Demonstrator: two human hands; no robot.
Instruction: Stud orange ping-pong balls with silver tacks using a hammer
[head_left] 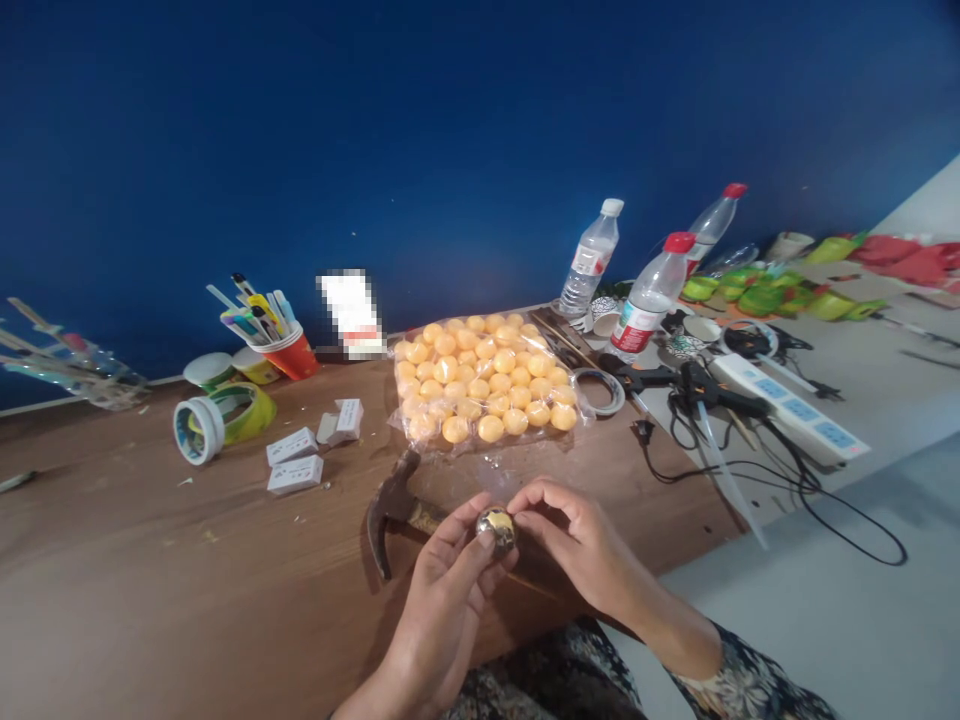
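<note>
My left hand (454, 590) grips a small ball (496, 530) between its thumb and fingers. Shiny dark-silver pieces cover much of the ball, and a pale yellow patch shows on its top. At the ball's right edge, the thumb and index finger of my right hand (581, 545) come together in a pinch. Whatever lies between those fingertips is too small to make out. Under and behind my hands lies a claw hammer (390, 510), its handle partly hidden. Beyond it sits a clear plastic bag (484, 380) full of yellow-orange balls.
Small white boxes (295, 474) and tape rolls (199, 430) lie to the left, near a red cup (289, 352) of pens. Water bottles (651, 300) stand at the back right. Glue guns (720, 390), a power strip (795, 410) and looping black cords (795, 470) crowd the right side.
</note>
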